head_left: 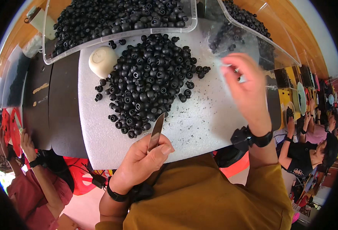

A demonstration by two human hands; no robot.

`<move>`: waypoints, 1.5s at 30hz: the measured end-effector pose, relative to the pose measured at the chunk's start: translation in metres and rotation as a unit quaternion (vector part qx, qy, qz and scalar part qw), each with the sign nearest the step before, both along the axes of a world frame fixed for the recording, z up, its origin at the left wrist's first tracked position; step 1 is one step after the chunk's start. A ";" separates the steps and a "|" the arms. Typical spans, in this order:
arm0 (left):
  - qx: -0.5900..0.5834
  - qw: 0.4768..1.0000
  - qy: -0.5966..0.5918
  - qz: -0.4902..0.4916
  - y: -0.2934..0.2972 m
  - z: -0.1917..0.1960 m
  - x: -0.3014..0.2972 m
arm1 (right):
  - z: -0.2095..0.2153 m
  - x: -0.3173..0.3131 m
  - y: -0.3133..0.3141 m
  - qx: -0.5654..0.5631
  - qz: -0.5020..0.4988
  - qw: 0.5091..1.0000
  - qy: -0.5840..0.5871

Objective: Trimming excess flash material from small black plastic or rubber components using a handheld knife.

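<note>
Busy room all round me: a co-worker (42, 191) is off to the left, and another (307, 157) to the right. Dark tabletop (63, 111) shows on the left, and beside it spreads a white foam sheet (207, 140), perhaps chosen because black pieces stand out on it. Along the far side, 2 clear bins, the left bin (119, 37) and the right bin (276, 50), hold masses of similar pieces, presumably kept there to stay within reach. My pile of small black pieces (151, 76) is heaped mid-sheet, in front of me, where both hands can get at it. A white cup (103, 62) rests at its far left side, I'd guess parked out of the way. My left hand (146, 155) grasps a knife (156, 132), blade pointing away from me, thumb against it, likely for steady control. Black crumbs (192, 119) are strewn to the right of the pile.

Both bins are cut off at the far side, and the pile hides its own lower layers. My right hand (245, 82) is blurred, its fingers curled near the right bin; I can't tell whether they pinch anything or touch the bin. My left hand covers the knife's handle, and the cup's mouth is out of sight.
</note>
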State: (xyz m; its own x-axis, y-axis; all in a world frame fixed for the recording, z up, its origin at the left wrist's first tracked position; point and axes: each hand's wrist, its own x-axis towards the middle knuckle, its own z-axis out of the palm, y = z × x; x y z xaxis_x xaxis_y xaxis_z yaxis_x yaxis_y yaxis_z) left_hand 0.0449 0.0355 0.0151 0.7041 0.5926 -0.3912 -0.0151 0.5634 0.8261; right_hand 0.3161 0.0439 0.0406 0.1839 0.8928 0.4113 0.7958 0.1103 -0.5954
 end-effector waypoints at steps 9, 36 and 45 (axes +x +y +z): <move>-0.029 0.999 -0.018 0.006 -0.004 -0.001 -0.001 | -0.044 0.006 0.013 -0.038 0.036 0.981 -0.188; 0.358 0.932 0.054 -0.004 -0.007 0.024 0.013 | -0.017 -0.068 -0.063 -0.147 0.287 0.764 0.559; 0.437 0.887 0.149 -0.005 -0.012 0.025 0.017 | -0.029 -0.071 -0.067 -0.103 0.298 0.724 0.614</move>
State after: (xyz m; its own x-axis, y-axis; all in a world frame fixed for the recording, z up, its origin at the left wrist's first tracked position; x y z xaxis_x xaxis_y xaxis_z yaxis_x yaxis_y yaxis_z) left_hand 0.0616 0.0236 0.0398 0.6537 0.7555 0.0444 0.2788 -0.2949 0.9140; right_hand 0.2453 -0.0234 0.0113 -0.1444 0.9832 0.1120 -0.4989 0.0254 -0.8663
